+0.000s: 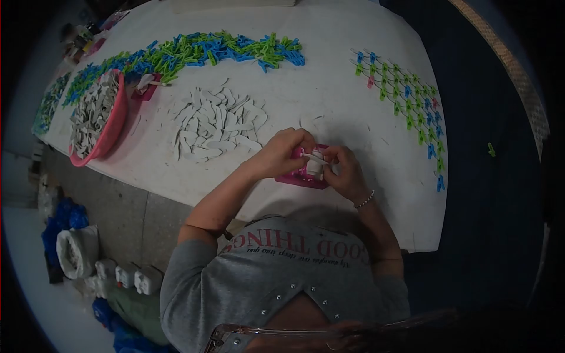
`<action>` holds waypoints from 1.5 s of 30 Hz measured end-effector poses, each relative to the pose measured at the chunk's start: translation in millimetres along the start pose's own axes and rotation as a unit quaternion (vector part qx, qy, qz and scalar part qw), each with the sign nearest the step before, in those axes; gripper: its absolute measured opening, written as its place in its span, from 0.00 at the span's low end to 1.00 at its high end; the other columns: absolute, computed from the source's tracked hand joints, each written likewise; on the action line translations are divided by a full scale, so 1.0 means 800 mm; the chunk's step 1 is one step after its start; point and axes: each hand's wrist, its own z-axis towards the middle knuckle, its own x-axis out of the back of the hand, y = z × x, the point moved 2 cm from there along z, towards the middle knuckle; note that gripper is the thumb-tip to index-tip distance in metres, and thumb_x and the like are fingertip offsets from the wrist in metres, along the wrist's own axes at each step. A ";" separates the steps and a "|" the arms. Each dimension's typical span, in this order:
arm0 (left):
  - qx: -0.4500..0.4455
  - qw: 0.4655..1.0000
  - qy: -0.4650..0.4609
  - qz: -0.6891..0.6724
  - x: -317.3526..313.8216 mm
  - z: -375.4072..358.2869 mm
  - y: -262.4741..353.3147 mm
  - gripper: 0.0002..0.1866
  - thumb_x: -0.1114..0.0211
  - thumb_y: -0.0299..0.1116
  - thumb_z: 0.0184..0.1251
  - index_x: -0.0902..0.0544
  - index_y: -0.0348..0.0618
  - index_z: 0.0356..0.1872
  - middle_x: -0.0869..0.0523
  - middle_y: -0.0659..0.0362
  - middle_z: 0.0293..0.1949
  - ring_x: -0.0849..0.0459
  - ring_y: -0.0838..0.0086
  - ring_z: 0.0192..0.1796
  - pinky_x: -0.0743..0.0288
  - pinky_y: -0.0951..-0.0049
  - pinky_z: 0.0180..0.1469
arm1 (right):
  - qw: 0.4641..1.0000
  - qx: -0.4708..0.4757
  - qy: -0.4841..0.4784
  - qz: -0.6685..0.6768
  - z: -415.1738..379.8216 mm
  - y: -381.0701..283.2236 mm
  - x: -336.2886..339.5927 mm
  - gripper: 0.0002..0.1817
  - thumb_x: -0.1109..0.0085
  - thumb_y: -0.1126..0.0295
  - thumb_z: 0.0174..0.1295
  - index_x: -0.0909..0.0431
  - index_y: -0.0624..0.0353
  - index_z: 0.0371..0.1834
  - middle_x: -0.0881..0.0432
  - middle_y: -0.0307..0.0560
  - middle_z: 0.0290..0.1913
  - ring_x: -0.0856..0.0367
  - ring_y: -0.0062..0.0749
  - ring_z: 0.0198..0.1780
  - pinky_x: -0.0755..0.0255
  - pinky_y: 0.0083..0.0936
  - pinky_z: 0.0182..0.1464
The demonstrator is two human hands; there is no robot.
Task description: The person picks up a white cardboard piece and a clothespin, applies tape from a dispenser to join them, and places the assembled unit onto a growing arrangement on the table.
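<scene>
Pinching together over the pink jig point(294, 178), the left hand point(283, 154) and right hand point(344, 172) both gripped a small white clothespin piece point(316, 162) held between their fingertips, just above that jig near the table's point(329, 70) front edge. It looked light, stiff plastic, probably a little slick and easy to flick away, best taken by its narrow sides near the middle (the exact shape was too small to tell). More white pieces point(215, 123) lay scattered just beyond the left hand; a pink basin point(116, 120) of them and finished green and blue clothespins point(406, 100) sat farther off
</scene>
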 end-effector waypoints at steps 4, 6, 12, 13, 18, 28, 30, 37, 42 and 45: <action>-0.044 0.998 0.007 0.053 -0.012 0.003 -0.002 0.14 0.34 0.25 0.49 0.25 0.43 0.38 0.23 0.58 0.34 0.25 0.64 0.35 0.31 0.68 0.44 | 0.998 0.032 -0.003 -0.063 -0.002 0.003 0.010 0.16 0.40 0.79 0.48 0.27 0.59 0.42 0.25 0.43 0.34 0.25 0.32 0.37 0.29 0.27 0.42; -0.049 0.997 0.012 0.059 -0.018 0.005 -0.005 0.14 0.34 0.26 0.47 0.25 0.44 0.38 0.22 0.58 0.32 0.25 0.62 0.35 0.32 0.66 0.44 | 0.997 0.040 -0.004 -0.073 -0.002 0.000 0.015 0.16 0.40 0.79 0.47 0.27 0.59 0.42 0.25 0.43 0.34 0.25 0.33 0.37 0.29 0.27 0.42; -0.068 0.995 -0.006 0.076 -0.033 0.017 -0.003 0.14 0.36 0.27 0.47 0.24 0.44 0.38 0.17 0.58 0.33 0.22 0.59 0.38 0.30 0.61 0.42 | 0.994 0.034 0.010 -0.108 0.006 -0.023 0.044 0.17 0.41 0.76 0.45 0.27 0.56 0.42 0.24 0.41 0.33 0.24 0.36 0.38 0.32 0.32 0.45; -0.073 0.994 0.002 0.082 -0.036 0.019 -0.002 0.14 0.36 0.27 0.47 0.24 0.44 0.38 0.17 0.58 0.33 0.22 0.59 0.38 0.30 0.61 0.42 | 0.994 0.029 -0.008 -0.107 0.008 -0.026 0.048 0.18 0.41 0.77 0.46 0.27 0.56 0.43 0.24 0.41 0.33 0.24 0.35 0.39 0.31 0.32 0.46; -0.024 0.999 0.036 0.032 -0.021 0.020 0.002 0.13 0.35 0.26 0.48 0.24 0.43 0.38 0.18 0.57 0.34 0.21 0.60 0.38 0.29 0.62 0.42 | 0.998 0.012 -0.053 -0.028 0.046 -0.033 0.063 0.23 0.42 0.81 0.46 0.28 0.60 0.50 0.23 0.41 0.40 0.24 0.27 0.41 0.29 0.25 0.45; -0.028 0.972 0.233 -0.027 0.036 -0.003 -0.027 0.16 0.33 0.26 0.50 0.25 0.43 0.41 0.20 0.59 0.35 0.24 0.67 0.38 0.31 0.70 0.39 | 0.985 -0.105 -0.091 -0.098 0.280 0.123 -0.009 0.24 0.39 0.60 0.62 0.28 0.63 0.56 0.22 0.51 0.54 0.24 0.34 0.54 0.30 0.28 0.57; -0.016 0.967 0.254 -0.017 0.040 -0.005 -0.027 0.16 0.33 0.26 0.50 0.25 0.43 0.42 0.19 0.59 0.36 0.24 0.68 0.37 0.31 0.70 0.40 | 0.986 -0.088 -0.064 -0.123 0.334 0.146 -0.022 0.27 0.40 0.56 0.62 0.28 0.63 0.58 0.23 0.54 0.56 0.24 0.36 0.55 0.31 0.29 0.58; -0.012 0.961 0.275 -0.012 0.047 -0.008 -0.025 0.17 0.32 0.26 0.50 0.24 0.44 0.42 0.19 0.60 0.36 0.25 0.67 0.37 0.31 0.70 0.42 | 0.984 -0.104 0.031 -0.138 0.436 0.192 -0.084 0.36 0.50 0.41 0.64 0.30 0.63 0.61 0.27 0.62 0.60 0.29 0.50 0.63 0.34 0.37 0.63; -0.004 0.964 0.267 0.002 0.048 -0.006 -0.032 0.18 0.32 0.26 0.49 0.25 0.44 0.43 0.19 0.60 0.36 0.24 0.67 0.37 0.31 0.70 0.42 | 0.980 -0.151 -0.124 -0.043 0.436 0.132 -0.076 0.35 0.53 0.39 0.65 0.22 0.66 0.50 0.18 0.55 0.47 0.21 0.39 0.50 0.27 0.31 0.55; 0.002 0.964 0.265 -0.009 0.046 -0.006 -0.033 0.18 0.32 0.26 0.49 0.25 0.43 0.43 0.19 0.60 0.37 0.24 0.67 0.37 0.31 0.70 0.43 | 0.956 -0.183 -0.209 0.090 0.415 0.107 -0.064 0.31 0.55 0.42 0.68 0.18 0.62 0.41 0.17 0.44 0.40 0.22 0.26 0.39 0.27 0.24 0.48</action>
